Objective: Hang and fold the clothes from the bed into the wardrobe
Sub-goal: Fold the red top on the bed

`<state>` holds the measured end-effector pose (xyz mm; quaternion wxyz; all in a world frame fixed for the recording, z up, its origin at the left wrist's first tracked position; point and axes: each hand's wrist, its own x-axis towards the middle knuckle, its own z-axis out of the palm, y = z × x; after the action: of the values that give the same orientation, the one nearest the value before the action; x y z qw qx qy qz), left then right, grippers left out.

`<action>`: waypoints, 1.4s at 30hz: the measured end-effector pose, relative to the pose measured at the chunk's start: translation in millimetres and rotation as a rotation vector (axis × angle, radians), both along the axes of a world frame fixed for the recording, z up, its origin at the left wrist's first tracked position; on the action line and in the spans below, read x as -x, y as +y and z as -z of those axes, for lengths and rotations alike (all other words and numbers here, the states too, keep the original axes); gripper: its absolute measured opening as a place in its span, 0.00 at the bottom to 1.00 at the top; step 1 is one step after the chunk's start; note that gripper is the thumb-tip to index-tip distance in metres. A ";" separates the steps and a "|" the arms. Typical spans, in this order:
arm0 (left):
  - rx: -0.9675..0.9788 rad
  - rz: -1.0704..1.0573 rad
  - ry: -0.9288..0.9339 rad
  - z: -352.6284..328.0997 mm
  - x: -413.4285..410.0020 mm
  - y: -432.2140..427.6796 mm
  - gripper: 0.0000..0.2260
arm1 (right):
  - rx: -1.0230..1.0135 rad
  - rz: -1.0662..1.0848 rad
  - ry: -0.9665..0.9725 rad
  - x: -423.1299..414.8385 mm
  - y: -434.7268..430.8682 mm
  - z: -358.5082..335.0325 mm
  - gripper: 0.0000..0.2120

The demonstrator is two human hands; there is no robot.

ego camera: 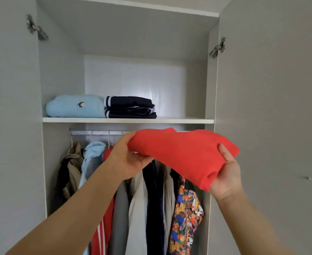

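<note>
Left hand (128, 160), right hand (226, 176) clutch red garment (184, 153); shelf (184, 121) holds perhaps two folded clothes (74, 107).

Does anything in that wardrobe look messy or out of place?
Nothing stands out. The blue jumper and navy clothes lie folded on the shelf, other clothes hang from the rail, and the left hand and right hand hold a folded red top.

hands (131, 161): 2 | hinges (36, 28): 2 | shelf (179, 121): 1 | rail (100, 133): 1 | red folded garment (184, 153): 1
</note>
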<state>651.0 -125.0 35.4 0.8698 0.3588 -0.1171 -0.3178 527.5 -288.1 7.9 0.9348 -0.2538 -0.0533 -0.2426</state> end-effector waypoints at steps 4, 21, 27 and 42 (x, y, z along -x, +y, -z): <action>0.012 -0.058 -0.002 -23.3 -39.6 -35.6 0.17 | 0.008 0.006 -0.007 -42.4 -34.3 -22.1 0.15; -0.736 -0.963 -1.465 -92.4 -249.8 -117.2 0.06 | -0.051 0.302 -0.221 -259.4 -128.7 -122.9 0.16; -1.171 -1.174 -1.878 -90.5 -310.0 -151.9 0.21 | 0.126 0.486 0.112 -341.2 -148.8 -122.6 0.25; -1.264 -1.203 -1.845 -89.9 -328.8 -164.0 0.27 | 1.333 1.848 0.437 -367.9 -172.1 -117.0 0.34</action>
<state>979.7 -289.0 125.4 0.1498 0.7935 -0.3248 0.4924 895.4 -460.3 124.9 0.0718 -0.6746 0.1978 -0.7075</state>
